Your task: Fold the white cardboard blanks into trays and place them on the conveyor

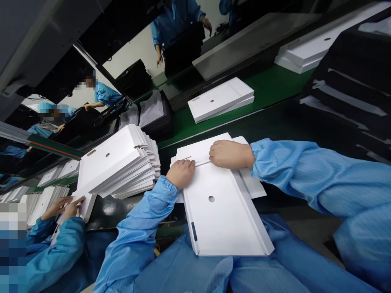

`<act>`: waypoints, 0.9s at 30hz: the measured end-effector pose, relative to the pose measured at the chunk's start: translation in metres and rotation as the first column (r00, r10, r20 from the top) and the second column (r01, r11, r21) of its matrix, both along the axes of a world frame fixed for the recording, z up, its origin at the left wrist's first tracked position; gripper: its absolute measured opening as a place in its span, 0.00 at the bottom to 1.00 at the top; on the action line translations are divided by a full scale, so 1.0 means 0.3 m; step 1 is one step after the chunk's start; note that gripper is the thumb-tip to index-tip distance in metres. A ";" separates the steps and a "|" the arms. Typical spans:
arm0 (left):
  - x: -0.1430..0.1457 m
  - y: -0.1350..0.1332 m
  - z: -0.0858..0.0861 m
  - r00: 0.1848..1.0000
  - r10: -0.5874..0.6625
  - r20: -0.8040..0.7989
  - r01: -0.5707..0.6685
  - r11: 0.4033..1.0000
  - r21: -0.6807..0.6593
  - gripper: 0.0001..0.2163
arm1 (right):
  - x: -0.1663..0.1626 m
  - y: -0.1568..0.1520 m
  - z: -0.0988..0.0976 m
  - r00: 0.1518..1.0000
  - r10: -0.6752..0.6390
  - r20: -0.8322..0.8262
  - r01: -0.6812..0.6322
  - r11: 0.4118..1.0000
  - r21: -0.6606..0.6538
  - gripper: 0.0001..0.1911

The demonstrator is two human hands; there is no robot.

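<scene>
A white cardboard box (222, 215), partly folded, lies in front of me with its near end over my lap. Its main panel has a small round hole and a narrow slot, and low walls stand along its sides. My left hand (181, 173) is closed at the far left corner of the panel, fingers bent over the crease. To the right along that same crease, my right hand (229, 154) is curled with its knuckles up, gripping or pressing the far flap (200, 147). Both sets of fingertips are partly hidden. Under the box lies another flat white sheet (253, 185).
A tall, fanned stack of white boxes (106, 162) stands to the left. Beyond me, a green conveyor belt (265, 87) carries folded white boxes (221, 97). Black packs (351, 81) are piled at right. A co-worker's hands (69, 205) handle white card at far left.
</scene>
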State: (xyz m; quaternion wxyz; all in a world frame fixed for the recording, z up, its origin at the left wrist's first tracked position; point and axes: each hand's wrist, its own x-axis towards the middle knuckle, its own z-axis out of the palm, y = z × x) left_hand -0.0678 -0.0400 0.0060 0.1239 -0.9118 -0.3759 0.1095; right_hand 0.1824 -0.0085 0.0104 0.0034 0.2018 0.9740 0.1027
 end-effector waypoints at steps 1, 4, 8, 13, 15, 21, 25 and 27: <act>0.003 -0.002 0.004 1.000 0.011 0.010 -0.011 1.000 -0.010 0.16 | 0.002 -0.002 0.002 1.000 -0.005 -0.002 0.005 1.000 -0.007 0.11; 0.011 -0.007 0.015 0.999 0.038 0.034 -0.037 0.999 -0.038 0.15 | 0.009 -0.004 0.003 1.000 -0.011 -0.028 0.010 1.000 -0.029 0.10; 0.009 -0.008 0.034 0.997 0.061 0.041 -0.059 0.997 -0.041 0.15 | 0.021 -0.003 0.013 0.991 -0.046 -0.129 0.038 0.997 -0.063 0.12; -0.015 -0.011 0.051 0.990 0.109 0.090 -0.104 0.993 -0.057 0.15 | 0.033 -0.016 0.040 0.970 -0.112 -0.214 0.094 0.991 -0.093 0.15; -0.023 -0.013 0.047 0.988 0.119 0.094 -0.113 0.992 -0.063 0.16 | 0.034 -0.021 0.042 0.967 -0.122 -0.223 0.102 0.990 -0.097 0.15; -0.027 -0.019 0.025 0.992 0.114 0.047 -0.111 0.992 -0.056 0.17 | 0.026 -0.034 0.044 0.975 -0.111 -0.192 0.097 0.992 -0.081 0.13; -0.046 -0.018 0.028 0.991 0.102 0.085 -0.100 0.994 -0.035 0.17 | 0.053 -0.044 0.055 0.921 -0.163 -0.354 0.127 0.984 -0.123 0.18; -0.065 -0.017 0.036 0.985 0.126 0.119 -0.124 0.992 -0.025 0.16 | 0.084 -0.048 0.049 0.820 -0.232 -0.524 0.168 0.972 -0.167 0.20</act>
